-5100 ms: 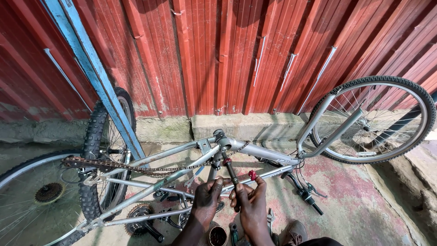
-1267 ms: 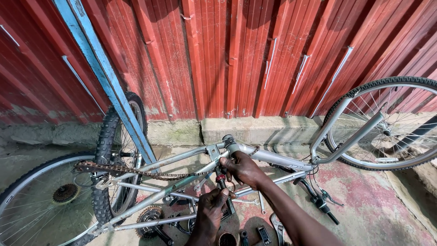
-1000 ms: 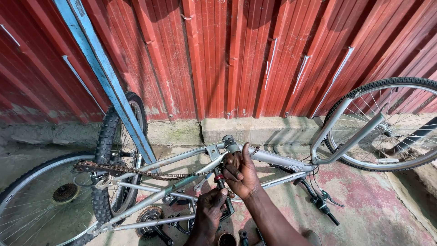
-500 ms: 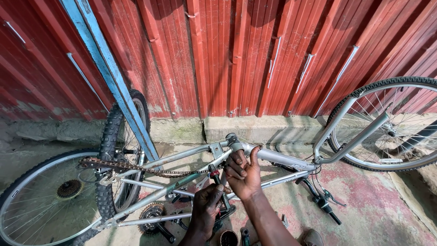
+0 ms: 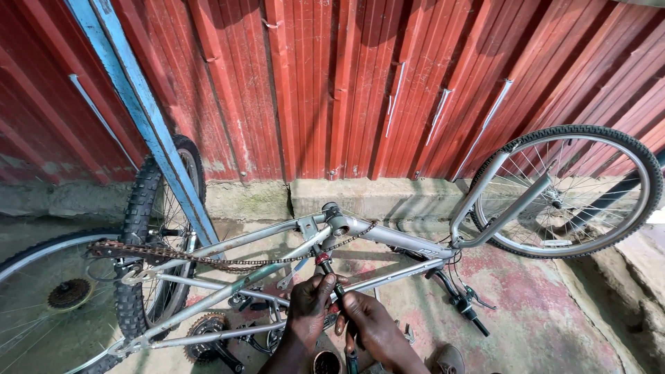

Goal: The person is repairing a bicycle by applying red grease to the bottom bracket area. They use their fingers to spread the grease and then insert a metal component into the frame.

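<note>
A silver bicycle frame (image 5: 398,239) stands upside down on the ground. Its rusty chain (image 5: 208,260) hangs loose over the bottom bracket shell (image 5: 334,220). Just below the shell, a dark rod-like tool with a red collar (image 5: 323,261) points up at the frame. My left hand (image 5: 308,308) is wrapped around its shaft. My right hand (image 5: 370,327) sits beside it to the right, fingers curled on the same tool's lower part. The bottom of the tool is hidden between my hands.
The front wheel (image 5: 582,190) is at the right, the knobby rear tyre (image 5: 149,242) at the left. A loose wheel with a cassette (image 5: 59,298) lies far left. A blue beam (image 5: 145,118) leans on the red corrugated wall (image 5: 360,83). A chainring (image 5: 208,329) and small tin (image 5: 325,361) lie below.
My right hand has come down off the bottom bracket shell and joined my left hand on the tool. The view has shifted slightly.
</note>
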